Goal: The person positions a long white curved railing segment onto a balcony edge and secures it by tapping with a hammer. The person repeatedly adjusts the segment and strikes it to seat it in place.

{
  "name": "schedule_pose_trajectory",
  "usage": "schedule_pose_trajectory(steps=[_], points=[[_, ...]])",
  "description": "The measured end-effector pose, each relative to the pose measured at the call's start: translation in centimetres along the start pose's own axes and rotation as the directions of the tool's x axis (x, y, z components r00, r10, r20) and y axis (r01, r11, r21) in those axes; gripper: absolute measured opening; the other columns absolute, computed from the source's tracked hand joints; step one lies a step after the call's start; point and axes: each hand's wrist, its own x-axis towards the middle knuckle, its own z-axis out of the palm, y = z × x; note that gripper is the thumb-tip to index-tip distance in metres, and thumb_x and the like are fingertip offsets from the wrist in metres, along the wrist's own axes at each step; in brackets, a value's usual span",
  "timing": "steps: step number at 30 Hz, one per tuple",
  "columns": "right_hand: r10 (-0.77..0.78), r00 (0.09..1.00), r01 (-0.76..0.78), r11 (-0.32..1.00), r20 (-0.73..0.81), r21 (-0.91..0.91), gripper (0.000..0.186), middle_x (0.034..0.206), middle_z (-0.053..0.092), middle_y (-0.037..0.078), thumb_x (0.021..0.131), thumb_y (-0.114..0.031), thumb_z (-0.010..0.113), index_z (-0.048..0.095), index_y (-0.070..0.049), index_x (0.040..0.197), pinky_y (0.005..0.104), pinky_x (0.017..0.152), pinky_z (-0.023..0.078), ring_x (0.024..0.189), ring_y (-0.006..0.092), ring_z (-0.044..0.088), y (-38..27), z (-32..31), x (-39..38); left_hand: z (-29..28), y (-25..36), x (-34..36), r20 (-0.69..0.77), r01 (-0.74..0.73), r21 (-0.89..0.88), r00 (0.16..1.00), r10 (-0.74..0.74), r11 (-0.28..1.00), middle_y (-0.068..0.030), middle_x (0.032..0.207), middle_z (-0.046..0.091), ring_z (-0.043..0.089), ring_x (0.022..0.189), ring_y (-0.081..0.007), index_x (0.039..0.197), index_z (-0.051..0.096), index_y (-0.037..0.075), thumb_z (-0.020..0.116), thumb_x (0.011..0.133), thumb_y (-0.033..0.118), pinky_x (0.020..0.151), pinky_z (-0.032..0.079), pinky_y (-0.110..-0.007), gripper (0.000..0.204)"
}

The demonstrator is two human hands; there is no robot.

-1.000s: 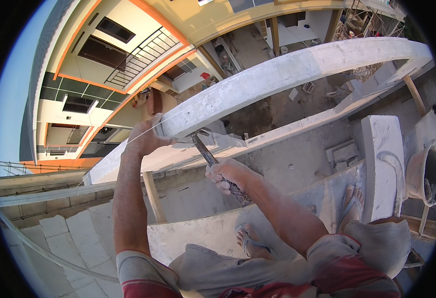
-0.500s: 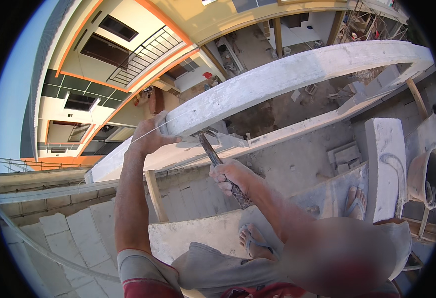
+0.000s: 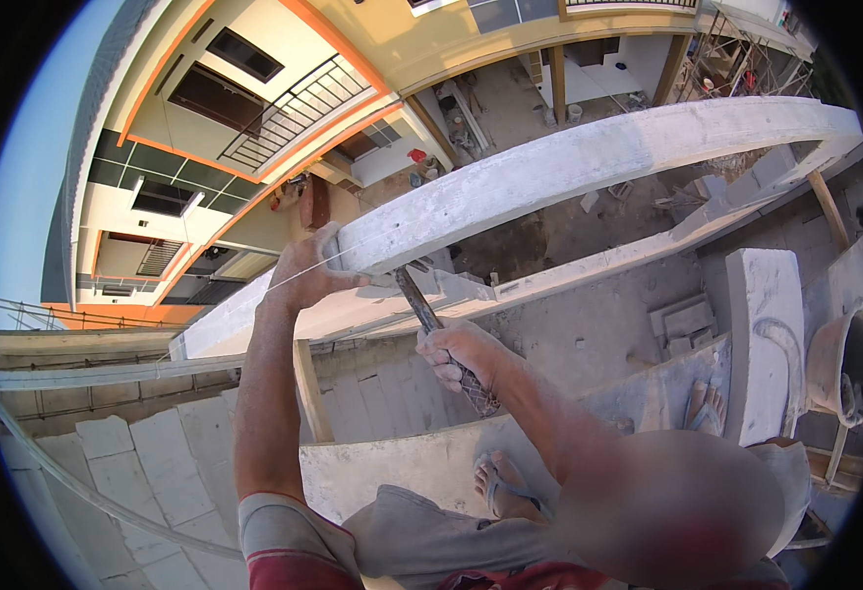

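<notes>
My left hand (image 3: 305,270) is closed around the left end of a white block course (image 3: 510,182) on top of a curved wall, thumb underneath and fingers on the far side. A thin string (image 3: 343,254) runs over this hand and along the block. My right hand (image 3: 459,352) is wrapped round the lower shaft of a hammer (image 3: 416,300), just above its crosshatched grip. The hammer slants up to the left, its upper end close to the block's near lower edge; the head is partly hidden there.
My sandalled foot (image 3: 505,484) stands on a pale plank (image 3: 382,467). At right, a white block (image 3: 764,344) stands upright beside a dusty bucket (image 3: 839,369). A timber prop (image 3: 311,388) leans below the wall. Stacked blocks (image 3: 682,320) lie lower down; a building (image 3: 254,108) rises beyond.
The view has shifted a little, so the scene sits slightly lower and to the right. Both hands keep their hold, the hammer's upper end still near the block's edge.
</notes>
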Motion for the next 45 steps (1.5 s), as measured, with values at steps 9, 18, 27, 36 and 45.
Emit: schedule_pose_trajectory(steps=[9,18,27,36,45], points=[[-0.032,0.999,0.031,0.996,-0.013,-0.083,0.011,0.059,0.043,-0.005,0.086,-0.014,0.058,0.052,-0.011,0.077,0.0271,0.036,0.035,0.04,0.0075,0.041,-0.1,-0.6,-0.2,0.6,-0.8,-0.1,-0.042,-0.036,-0.075,0.999,0.033,0.997,-0.0154,0.1,0.069,0.065,0.095,-0.0314,0.12,0.06,0.01,0.088,0.052,0.041,0.084,0.049,-0.042,0.08],[0.005,0.994,0.003,0.997,-0.112,0.077,0.013,0.058,0.043,-0.004,0.086,-0.012,0.058,0.051,-0.011,0.075,0.0278,0.034,0.034,0.04,0.0083,0.042,0.6,-0.2,0.0,0.9,-1.1,-0.4,-0.11,-0.059,-0.069,0.993,0.051,0.996,-0.0136,0.101,0.069,0.065,0.093,-0.0306,0.121,0.059,0.013,0.088,0.054,0.041,0.084,0.049,-0.041,0.078],[-0.003,0.994,0.006,0.999,-0.109,0.032,0.012,0.059,0.045,-0.003,0.086,-0.013,0.06,0.053,-0.008,0.077,0.0285,0.035,0.035,0.041,0.0092,0.042,0.7,-0.2,0.6,0.7,-1.6,0.0,-0.061,-0.07,-0.081,0.996,0.065,0.994,-0.0201,0.1,0.068,0.066,0.095,-0.0347,0.131,0.053,0.006,0.085,0.055,0.053,0.083,0.051,-0.041,0.095],[-0.078,0.995,0.071,0.989,-0.056,-0.127,0.013,0.059,0.045,-0.003,0.086,-0.014,0.06,0.053,-0.006,0.078,0.0282,0.035,0.036,0.041,0.0087,0.043,0.4,-0.3,-0.1,1.3,-1.7,-0.4,-0.105,-0.069,-0.145,0.993,0.054,0.987,-0.0141,0.1,0.068,0.065,0.094,-0.0298,0.125,0.056,0.011,0.087,0.054,0.042,0.084,0.05,-0.039,0.083],[-0.099,0.993,0.088,0.983,-0.063,-0.163,0.014,0.058,0.045,-0.002,0.086,-0.012,0.059,0.05,-0.008,0.076,0.0278,0.035,0.037,0.039,0.0087,0.043,0.0,0.0,-0.4,1.9,-1.9,-0.6,-0.128,-0.037,-0.143,0.992,0.019,0.989,-0.0121,0.104,0.068,0.065,0.096,-0.0284,0.121,0.057,0.011,0.088,0.054,0.037,0.086,0.05,-0.038,0.078]])
